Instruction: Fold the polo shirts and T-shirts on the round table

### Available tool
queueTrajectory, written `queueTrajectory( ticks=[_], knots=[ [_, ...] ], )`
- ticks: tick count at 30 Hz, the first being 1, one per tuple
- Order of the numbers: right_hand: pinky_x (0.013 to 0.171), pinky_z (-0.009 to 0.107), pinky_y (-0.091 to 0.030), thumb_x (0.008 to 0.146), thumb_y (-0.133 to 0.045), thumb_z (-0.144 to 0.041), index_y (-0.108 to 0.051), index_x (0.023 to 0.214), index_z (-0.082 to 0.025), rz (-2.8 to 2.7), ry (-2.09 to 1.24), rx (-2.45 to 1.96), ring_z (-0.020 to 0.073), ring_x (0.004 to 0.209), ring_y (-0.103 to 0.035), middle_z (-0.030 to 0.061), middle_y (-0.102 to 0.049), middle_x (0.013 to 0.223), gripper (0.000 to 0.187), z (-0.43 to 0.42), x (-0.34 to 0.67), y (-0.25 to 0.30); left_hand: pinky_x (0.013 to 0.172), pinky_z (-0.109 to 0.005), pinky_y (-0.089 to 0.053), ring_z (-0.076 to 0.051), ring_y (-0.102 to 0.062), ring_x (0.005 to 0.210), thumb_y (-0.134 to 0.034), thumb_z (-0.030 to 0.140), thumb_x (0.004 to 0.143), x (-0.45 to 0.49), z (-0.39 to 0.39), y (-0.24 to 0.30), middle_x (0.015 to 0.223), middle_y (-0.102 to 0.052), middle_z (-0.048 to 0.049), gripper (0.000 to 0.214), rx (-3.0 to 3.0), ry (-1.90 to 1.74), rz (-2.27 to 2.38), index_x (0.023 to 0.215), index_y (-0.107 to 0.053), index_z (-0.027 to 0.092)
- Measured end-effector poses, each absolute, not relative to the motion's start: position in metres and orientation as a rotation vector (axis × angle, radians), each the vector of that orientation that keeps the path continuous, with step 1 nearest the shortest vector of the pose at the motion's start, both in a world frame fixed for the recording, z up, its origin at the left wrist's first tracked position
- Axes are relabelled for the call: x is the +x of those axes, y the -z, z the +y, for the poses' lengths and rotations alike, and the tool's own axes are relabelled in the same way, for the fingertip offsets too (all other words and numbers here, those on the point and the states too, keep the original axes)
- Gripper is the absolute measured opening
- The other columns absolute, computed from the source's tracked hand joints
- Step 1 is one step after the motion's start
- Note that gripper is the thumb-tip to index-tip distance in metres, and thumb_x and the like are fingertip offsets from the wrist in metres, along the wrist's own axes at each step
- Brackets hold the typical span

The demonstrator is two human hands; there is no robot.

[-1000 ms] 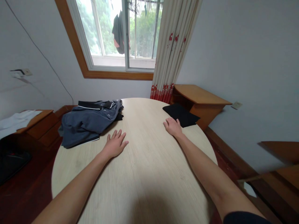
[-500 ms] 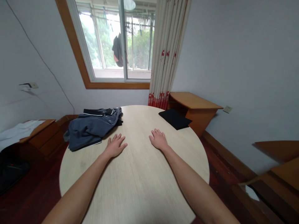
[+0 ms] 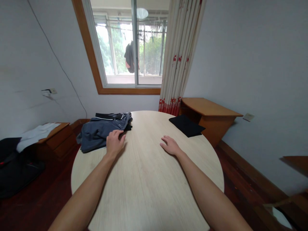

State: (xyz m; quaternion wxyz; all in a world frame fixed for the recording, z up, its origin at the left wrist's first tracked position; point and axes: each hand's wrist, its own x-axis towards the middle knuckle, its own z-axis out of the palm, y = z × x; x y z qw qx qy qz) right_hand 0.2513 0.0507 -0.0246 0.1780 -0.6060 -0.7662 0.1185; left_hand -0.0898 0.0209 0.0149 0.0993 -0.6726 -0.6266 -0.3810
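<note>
Table [image 3: 146, 186]: round, pale, bearing two lots of cloth. Shirt [image 3: 96, 130]: slate, black-collared, lying rumpled at the table's far left. Black cloth [image 3: 186, 125]: lying flat at the far right. Right hand [image 3: 171, 146]: hovering or resting loosely nearest the black cloth, apart from it, holding nothing. Left hand [image 3: 115, 141]: arching at the shirt's near edge — thumb parted from fingers, clasping nothing visible. Handling: limp fabric is probably calling for a light fingertip pinch, sparing the scrap below. Obscured: the left fingers are masking their contact, so touch is remaining uncertain. Scrap [image 3: 129, 127]: black, peeping from the shirt — its identity staying unclear.
</note>
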Motion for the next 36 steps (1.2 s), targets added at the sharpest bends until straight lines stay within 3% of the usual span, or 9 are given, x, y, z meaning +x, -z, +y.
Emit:
queueTrajectory(
  ticks=[3,8,11,15,21,24,28,33,36],
  knots=[
    [0.122,0.043,-0.025,0.096,-0.054,-0.041,-0.058,0.141,-0.012,-2.17,-0.332,-1.677,0.0289,0.147,-0.037,0.0161,-0.044,0.155,0.054,0.053,0.255,0.027,0.089,-0.044,-0.04,-0.033,-0.053,0.11,-0.063,0.036,0.087,-0.104,0.029,-0.016,0.122,-0.064,-0.0134,0.04,-1.783,0.96,-1.894,0.123,-0.068,0.02],
    [0.122,0.044,-0.026,0.095,-0.057,-0.04,-0.06,0.139,-0.013,-2.153,-0.329,-1.65,0.0297,0.146,-0.038,0.0172,-0.047,0.153,0.052,0.054,0.256,0.031,0.087,-0.046,-0.035,-0.034,-0.051,0.104,-0.063,0.031,0.088,-0.124,0.043,-0.012,0.108,-0.065,-0.0116,0.016,-1.669,0.954,-1.924,0.092,-0.076,0.022],
    [0.122,0.045,-0.026,0.094,-0.059,-0.039,-0.061,0.138,-0.012,-2.138,-0.323,-1.649,0.0302,0.145,-0.039,0.0177,-0.048,0.152,0.051,0.054,0.256,0.031,0.086,-0.046,-0.035,-0.033,-0.053,0.103,-0.06,0.027,0.091,-0.121,0.043,-0.017,0.106,-0.068,-0.0114,0.014,-1.651,1.119,-1.8,0.088,-0.073,0.021],
    [0.119,0.049,-0.03,0.092,-0.06,-0.037,-0.06,0.137,-0.012,-2.081,-0.333,-1.605,0.0319,0.142,-0.044,0.0186,-0.051,0.149,0.052,0.054,0.252,0.031,0.082,-0.042,-0.039,-0.028,-0.058,0.1,-0.056,0.021,0.094,-0.085,0.021,-0.028,0.103,-0.072,-0.0098,0.012,-1.777,1.321,-1.392,0.087,-0.065,0.02],
    [0.113,0.045,-0.042,0.09,-0.062,-0.037,-0.032,0.157,-0.018,-1.846,-0.588,-1.296,0.0252,0.131,-0.057,0.017,-0.06,0.14,0.076,0.057,0.242,0.042,0.077,-0.033,-0.048,-0.019,-0.062,0.089,-0.048,0.018,0.099,-0.005,-0.039,-0.033,0.096,-0.073,-0.0069,0.011,-2.378,1.507,-0.578,0.093,-0.058,0.021],
    [0.112,0.045,-0.043,0.09,-0.062,-0.037,-0.043,0.152,-0.022,-1.857,-0.625,-1.158,0.0244,0.127,-0.06,0.013,-0.063,0.137,0.067,0.058,0.242,0.043,0.075,-0.033,-0.05,-0.018,-0.063,0.083,-0.045,0.029,0.102,0.009,-0.05,-0.034,0.093,-0.072,-0.0071,0.02,-2.628,1.357,-0.397,0.09,-0.059,0.02],
    [0.111,0.05,-0.043,0.088,-0.063,-0.035,-0.068,0.127,-0.021,-1.989,-0.568,-1.098,0.0283,0.121,-0.062,0.012,-0.068,0.129,0.042,0.056,0.244,0.038,0.077,-0.033,-0.05,-0.02,-0.065,0.084,-0.045,0.039,0.102,-0.006,-0.039,-0.037,0.09,-0.072,-0.0069,0.033,-2.754,1.065,-0.906,0.085,-0.065,0.019],
    [0.11,0.048,-0.044,0.086,-0.064,-0.03,-0.07,0.124,-0.019,-2.048,-0.522,-1.137,0.0294,0.121,-0.062,0.012,-0.067,0.13,0.04,0.053,0.243,0.03,0.081,-0.037,-0.052,-0.03,-0.069,0.099,-0.057,0.066,0.088,-0.037,-0.028,-0.042,0.107,-0.074,-0.0093,0.05,-2.626,0.643,-1.769,0.104,-0.073,0.021],
    [0.106,0.044,-0.047,0.085,-0.063,-0.026,-0.072,0.119,-0.019,-2.106,-0.494,-1.184,0.0276,0.114,-0.065,0.0107,-0.071,0.122,0.036,0.051,0.24,0.024,0.082,-0.04,-0.052,-0.036,-0.069,0.101,-0.06,0.076,0.078,-0.049,-0.028,-0.042,0.109,-0.075,-0.0126,0.065,-2.716,0.391,-1.96,0.111,-0.073,0.021]
  ],
)
